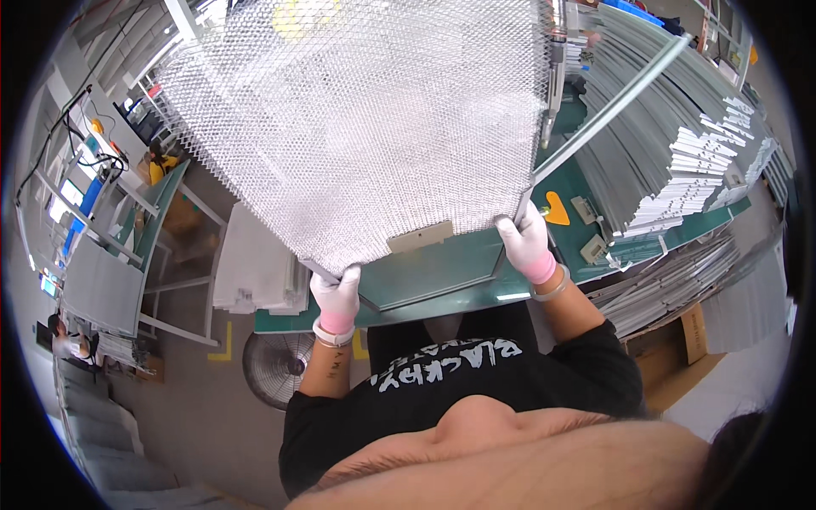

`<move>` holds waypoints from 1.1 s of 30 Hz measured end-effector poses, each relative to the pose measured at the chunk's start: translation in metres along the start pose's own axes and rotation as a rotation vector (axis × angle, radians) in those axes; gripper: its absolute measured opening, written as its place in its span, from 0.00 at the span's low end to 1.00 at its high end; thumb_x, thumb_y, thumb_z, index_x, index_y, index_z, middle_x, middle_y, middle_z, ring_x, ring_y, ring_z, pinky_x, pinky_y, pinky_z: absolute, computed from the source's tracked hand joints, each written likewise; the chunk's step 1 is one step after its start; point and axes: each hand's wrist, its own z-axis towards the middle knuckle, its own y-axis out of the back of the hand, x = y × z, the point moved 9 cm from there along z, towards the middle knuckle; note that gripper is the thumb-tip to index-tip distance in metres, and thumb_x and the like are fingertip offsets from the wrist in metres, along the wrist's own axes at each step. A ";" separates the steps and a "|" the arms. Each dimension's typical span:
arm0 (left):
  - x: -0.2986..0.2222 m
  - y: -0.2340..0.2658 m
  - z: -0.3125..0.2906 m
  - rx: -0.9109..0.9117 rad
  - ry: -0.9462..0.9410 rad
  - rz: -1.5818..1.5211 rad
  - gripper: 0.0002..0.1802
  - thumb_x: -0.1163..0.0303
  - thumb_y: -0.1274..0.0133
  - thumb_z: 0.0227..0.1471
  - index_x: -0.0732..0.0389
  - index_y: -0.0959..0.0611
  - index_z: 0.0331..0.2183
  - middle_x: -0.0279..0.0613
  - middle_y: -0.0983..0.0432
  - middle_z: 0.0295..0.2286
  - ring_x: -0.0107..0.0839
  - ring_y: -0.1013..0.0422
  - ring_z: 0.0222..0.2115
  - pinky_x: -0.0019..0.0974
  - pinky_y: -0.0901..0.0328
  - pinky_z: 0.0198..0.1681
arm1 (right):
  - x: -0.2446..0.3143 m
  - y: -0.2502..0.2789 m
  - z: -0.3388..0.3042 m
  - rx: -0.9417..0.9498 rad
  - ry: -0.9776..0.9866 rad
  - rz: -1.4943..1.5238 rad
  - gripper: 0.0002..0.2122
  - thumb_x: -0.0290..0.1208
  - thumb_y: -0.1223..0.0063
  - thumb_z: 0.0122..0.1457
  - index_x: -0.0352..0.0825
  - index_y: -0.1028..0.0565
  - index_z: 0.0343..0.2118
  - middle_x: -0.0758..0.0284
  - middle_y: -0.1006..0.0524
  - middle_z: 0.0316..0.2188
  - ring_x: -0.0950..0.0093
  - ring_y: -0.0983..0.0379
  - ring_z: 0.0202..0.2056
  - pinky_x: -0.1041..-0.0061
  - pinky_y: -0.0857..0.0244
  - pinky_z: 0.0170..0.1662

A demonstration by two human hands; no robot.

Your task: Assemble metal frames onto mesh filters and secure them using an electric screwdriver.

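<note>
Both gloved hands raised, left (337, 293) and right (525, 240) clamped on mesh panel (365, 119) bottom edge.

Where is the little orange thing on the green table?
In the head view, the orange piece lies on the green table, just to the right of the right hand gripping the mesh panel's corner.

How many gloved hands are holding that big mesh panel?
2: the left hand grips the mesh panel at its lower left corner, the right hand at its lower right.
</note>
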 end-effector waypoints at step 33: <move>0.044 0.012 -0.012 0.372 0.280 0.280 0.18 0.77 0.47 0.52 0.70 0.26 0.45 0.38 0.26 0.38 0.23 0.31 0.35 0.27 0.33 0.35 | -0.032 0.008 -0.033 0.183 0.000 -0.147 0.19 0.28 0.49 0.54 0.26 0.29 0.49 0.58 0.25 0.42 0.69 0.28 0.46 0.70 0.36 0.52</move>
